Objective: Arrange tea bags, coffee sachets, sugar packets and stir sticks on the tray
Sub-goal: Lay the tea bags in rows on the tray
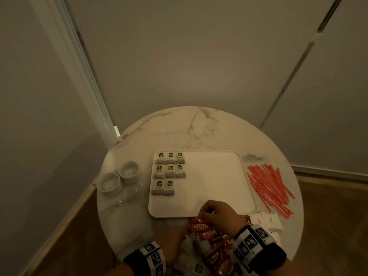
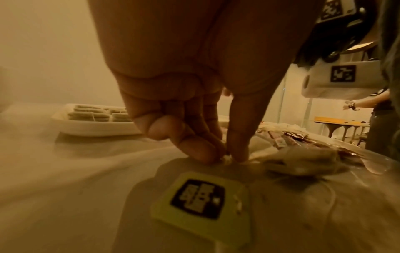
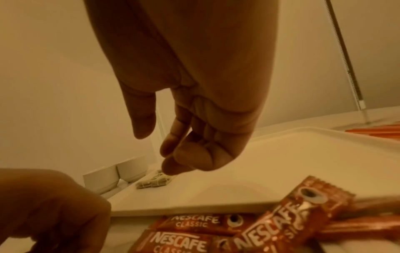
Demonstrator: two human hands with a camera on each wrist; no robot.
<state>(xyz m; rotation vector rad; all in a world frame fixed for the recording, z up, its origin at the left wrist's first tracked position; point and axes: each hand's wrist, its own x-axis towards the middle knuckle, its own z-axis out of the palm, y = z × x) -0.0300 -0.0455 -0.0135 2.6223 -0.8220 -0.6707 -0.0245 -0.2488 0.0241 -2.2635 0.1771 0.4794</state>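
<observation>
head cam: eight tea bags [image 1: 168,173] sit on the tray [image 1: 219,213], well beyond both hands. left wrist: left hand [image 2: 194,95] pinches a loose tea bag [image 2: 225,158], probably going ninth. right wrist: right hand [image 3: 190,119] dangles loose, empty, above the coffee sachets [image 3: 281,220].

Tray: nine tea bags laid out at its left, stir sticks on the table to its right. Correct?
Not quite: the head view shows eight tea bags on the tray, in rows of three, three and two. The stir sticks do lie on the table to its right.
</observation>
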